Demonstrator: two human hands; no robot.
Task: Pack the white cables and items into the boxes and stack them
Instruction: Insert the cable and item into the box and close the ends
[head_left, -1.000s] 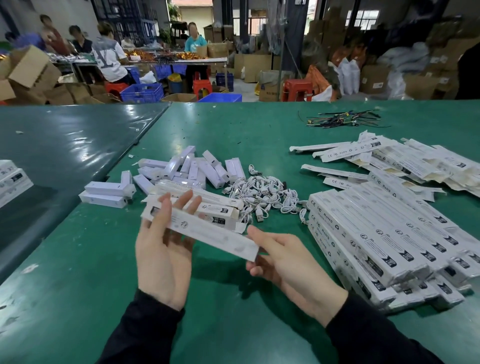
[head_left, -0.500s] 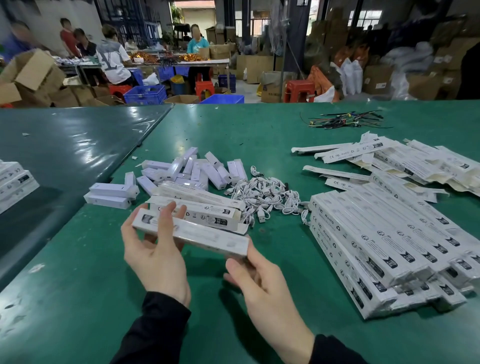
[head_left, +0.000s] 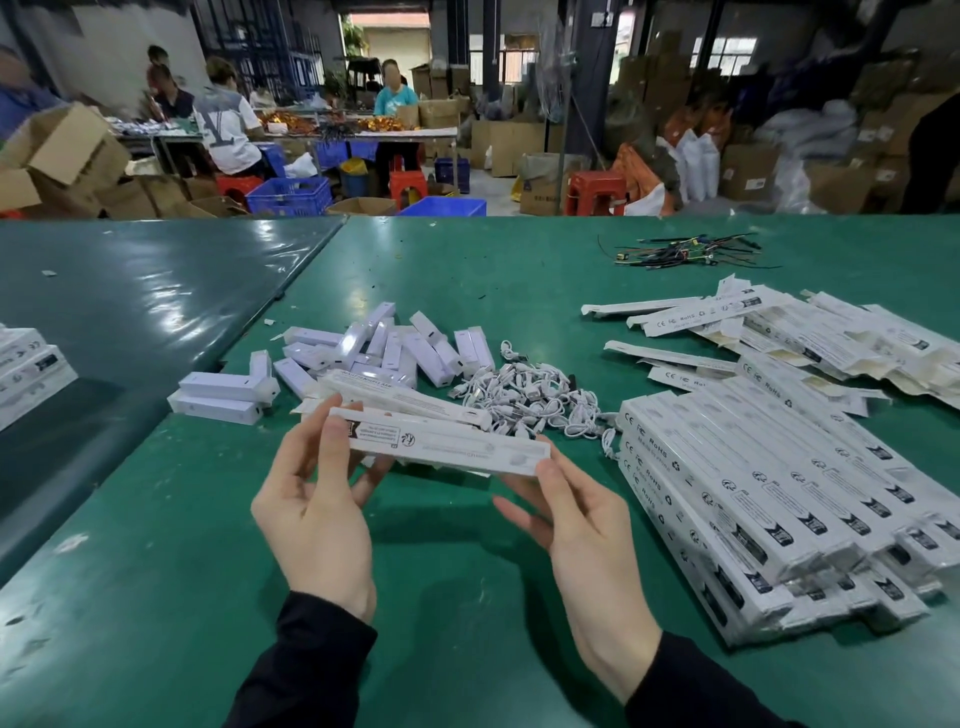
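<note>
Head view: both hands hold one long white box (head_left: 447, 448) up over the green table (head_left: 467, 597), left hand (head_left: 317, 499) fingers pinching its left end, right hand (head_left: 582, 525) gripping its right end; white cables (head_left: 530, 397) heaped mid-table, packed boxes (head_left: 769, 499) stacked by the right edge.

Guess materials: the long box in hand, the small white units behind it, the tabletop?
Long box: thin printed cardboard, matte, folded edges. Small white units: probably glossy plastic, since they catch highlights; could be coated card. Tabletop: green, faintly textured mat, maybe rubber or PVC.
</note>
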